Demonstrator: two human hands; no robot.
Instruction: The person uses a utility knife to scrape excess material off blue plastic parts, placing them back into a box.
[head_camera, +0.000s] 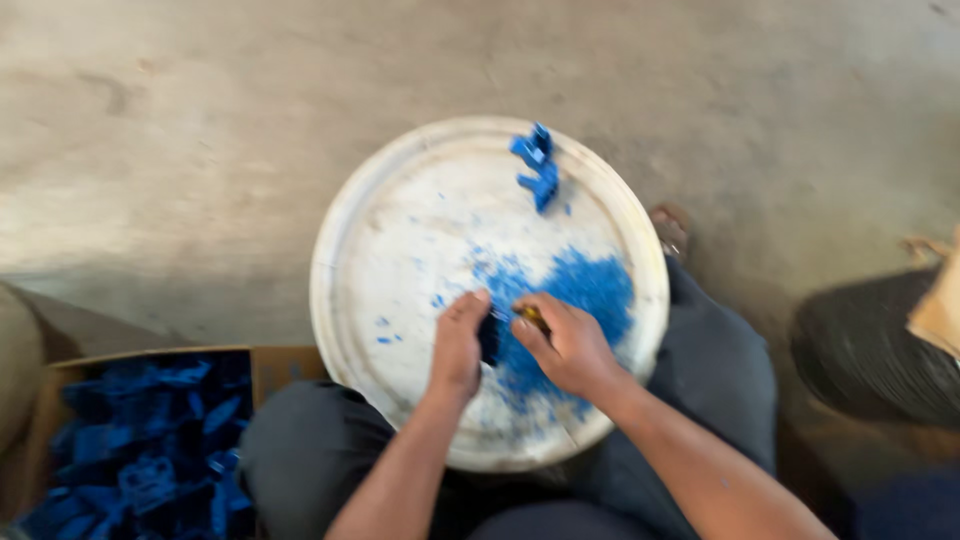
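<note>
While blurred, both hands, left hand (458, 345) and right hand (565, 345), seemingly grip a blue part (489, 338) over the tray (400, 200).

Hands (520, 345) over tray (400, 200) (blue shavings (585, 285))

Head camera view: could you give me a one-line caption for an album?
Both hands, left hand and right hand, grip a dark blue piece over blue shavings on a round white tray.

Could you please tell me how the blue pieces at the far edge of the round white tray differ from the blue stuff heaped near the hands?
The blue pieces are whole, chunky moulded parts; the blue heap is fine scraps and flakes. The pieces sit by the far rim of the tray, away from both hands; the heap spreads beside the right hand and near the left hand. Both share the same bright blue.
</note>
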